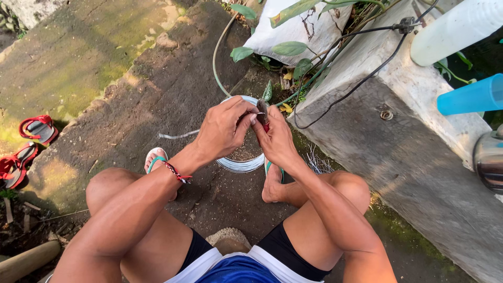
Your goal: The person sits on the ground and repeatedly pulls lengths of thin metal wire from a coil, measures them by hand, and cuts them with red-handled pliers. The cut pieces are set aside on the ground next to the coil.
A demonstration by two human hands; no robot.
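Squatting over a coil of silvery wire on the dirt ground, with both hands meeting right above it. Left hand is curled, fingertips pinching a thin wire end. Right hand is wrapped tight around red-handled pliers, nose up at the wire. Red sandals sit well off to the side, concrete ledge opposite.

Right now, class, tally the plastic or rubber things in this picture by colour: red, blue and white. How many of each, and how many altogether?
Red: 2, sandal and sandal
Blue: 1, cup
White: 1, pipe
Total: 4
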